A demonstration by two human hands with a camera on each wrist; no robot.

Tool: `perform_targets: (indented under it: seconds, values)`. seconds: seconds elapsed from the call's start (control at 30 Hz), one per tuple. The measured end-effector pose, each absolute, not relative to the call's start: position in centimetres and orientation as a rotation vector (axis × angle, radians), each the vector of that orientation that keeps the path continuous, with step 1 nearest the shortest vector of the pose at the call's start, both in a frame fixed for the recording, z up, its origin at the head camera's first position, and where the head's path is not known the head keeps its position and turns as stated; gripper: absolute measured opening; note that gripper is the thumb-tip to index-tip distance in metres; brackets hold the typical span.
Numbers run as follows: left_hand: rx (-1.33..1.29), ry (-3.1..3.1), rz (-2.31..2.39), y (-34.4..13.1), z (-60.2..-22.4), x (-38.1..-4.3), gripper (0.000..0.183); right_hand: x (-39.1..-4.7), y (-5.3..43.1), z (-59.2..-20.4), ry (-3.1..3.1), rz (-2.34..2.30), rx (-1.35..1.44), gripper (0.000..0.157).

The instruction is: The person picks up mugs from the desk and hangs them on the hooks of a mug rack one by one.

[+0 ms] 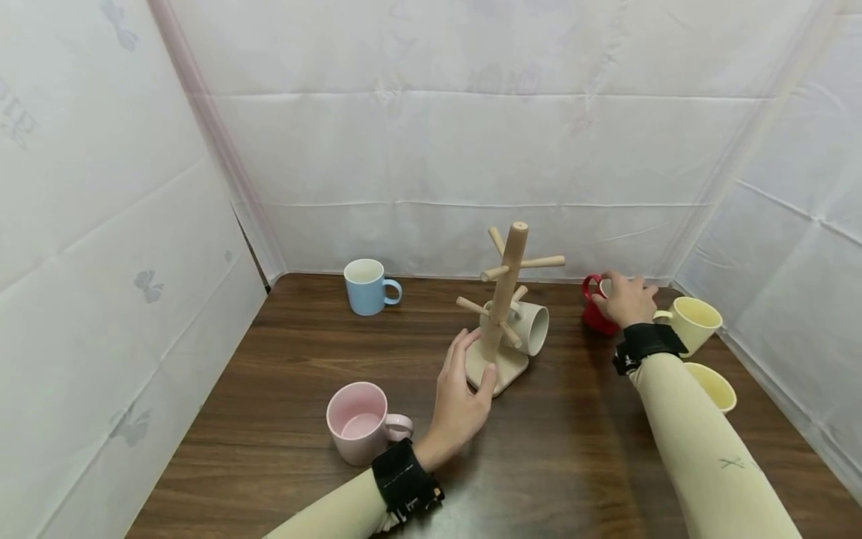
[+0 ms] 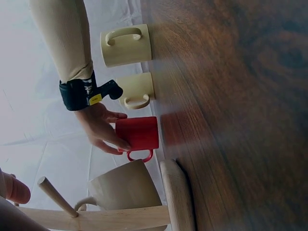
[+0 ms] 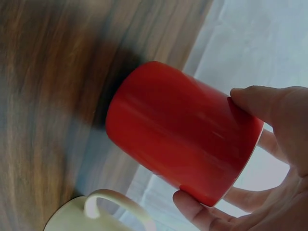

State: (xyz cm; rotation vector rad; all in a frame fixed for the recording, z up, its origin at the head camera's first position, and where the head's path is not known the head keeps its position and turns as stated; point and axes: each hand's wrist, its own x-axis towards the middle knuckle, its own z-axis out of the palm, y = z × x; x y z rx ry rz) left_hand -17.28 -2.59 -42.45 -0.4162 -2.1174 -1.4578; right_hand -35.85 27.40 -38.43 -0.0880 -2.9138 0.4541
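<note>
My right hand [image 1: 628, 299] grips a red mug [image 3: 180, 132] near its rim, thumb on one side and fingers on the other. The mug's bottom is close over the table at the back right, with its handle facing the rack. My left hand [image 1: 461, 397] is beside the wooden mug rack [image 1: 505, 299], thumb and fingers spread about the left corner of its square base. A cream mug [image 1: 532, 329] hangs by its handle from a lower peg of the rack. In the left wrist view, one left fingertip [image 2: 18, 191] shows close to the post.
Two yellow mugs, one behind [image 1: 694, 322] and one nearer [image 1: 715, 385], stand by the right forearm. A blue mug [image 1: 366, 288] is at the back left. A pink mug [image 1: 357, 427] sits beside the left wrist. White sheeting [image 1: 431, 150] encloses the wooden table [image 1: 289, 367].
</note>
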Motion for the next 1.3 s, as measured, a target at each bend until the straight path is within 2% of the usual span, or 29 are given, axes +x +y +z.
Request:
perform_targets:
  seconds: [0.33, 0.73, 1.3]
  values:
    - [-0.437, -2.100, -1.460, -2.6, -42.3, -17.4, 0.052, -33.9, 26.6, -36.3, -2.829, 0.524, -0.076, 0.053]
    - [-0.448, -2.105, -1.447, -3.0, -42.3, -17.8, 0.052, -30.8, 25.4, -33.9, -2.605, 0.606, 0.152, 0.050]
    - [-0.506, -2.110, -1.640, -3.4, -42.0, -17.2, 0.052, -26.1, 25.7, -33.7, -2.354, 0.803, 0.391, 0.050]
